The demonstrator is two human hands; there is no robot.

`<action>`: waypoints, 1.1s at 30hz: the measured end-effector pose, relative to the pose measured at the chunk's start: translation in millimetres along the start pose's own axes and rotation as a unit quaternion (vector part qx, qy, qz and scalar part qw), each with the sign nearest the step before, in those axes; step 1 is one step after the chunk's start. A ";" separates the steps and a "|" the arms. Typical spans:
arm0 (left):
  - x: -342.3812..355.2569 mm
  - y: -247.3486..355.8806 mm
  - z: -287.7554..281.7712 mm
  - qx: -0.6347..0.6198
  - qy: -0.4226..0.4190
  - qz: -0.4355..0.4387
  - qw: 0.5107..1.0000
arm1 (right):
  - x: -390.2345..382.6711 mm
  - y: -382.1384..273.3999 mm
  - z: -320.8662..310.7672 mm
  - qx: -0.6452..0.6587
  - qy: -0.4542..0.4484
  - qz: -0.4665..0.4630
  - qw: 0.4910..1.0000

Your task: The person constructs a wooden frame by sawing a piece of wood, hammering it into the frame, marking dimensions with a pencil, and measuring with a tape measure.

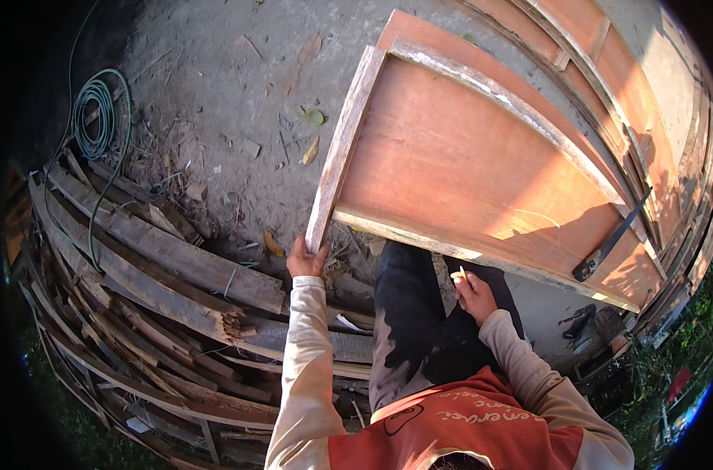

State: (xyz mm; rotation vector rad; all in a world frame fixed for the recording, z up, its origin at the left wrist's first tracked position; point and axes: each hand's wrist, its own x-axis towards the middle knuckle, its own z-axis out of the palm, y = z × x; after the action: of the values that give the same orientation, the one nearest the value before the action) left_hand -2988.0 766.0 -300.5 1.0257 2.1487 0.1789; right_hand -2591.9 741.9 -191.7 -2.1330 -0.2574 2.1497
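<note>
My left hand [307, 258] is closed round the near end of a wooden batten [345, 145], which lies across the left end of a framed plywood panel [458, 149]. The batten's near end sticks out past the panel's long edge strip [419, 236]. My right hand [475, 296] pinches a short yellow pencil [463, 273], its tip up, just below that edge and over my lap. A handsaw [595, 260] with a dark handle rests on the right part of the panel, its blade pointing away.
Old planks [168, 274] are piled at the left, some with broken ends. A coiled green hose [94, 117] lies at the far left. Another framed panel [599, 47] stretches along the far right, beside more boards [701, 180]. Dry leaves [311, 151] dot the ground.
</note>
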 end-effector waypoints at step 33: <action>14.0 1.8 19.8 0.103 -0.015 0.010 0.995 | 104.1 -101.2 98.5 0.092 -0.085 -0.246 0.961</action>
State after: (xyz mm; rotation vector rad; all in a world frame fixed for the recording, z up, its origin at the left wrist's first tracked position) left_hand -2979.4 773.7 -321.8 1.1592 2.1635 -0.0485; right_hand -2696.2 856.4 -274.3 -1.5781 -0.5181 1.9667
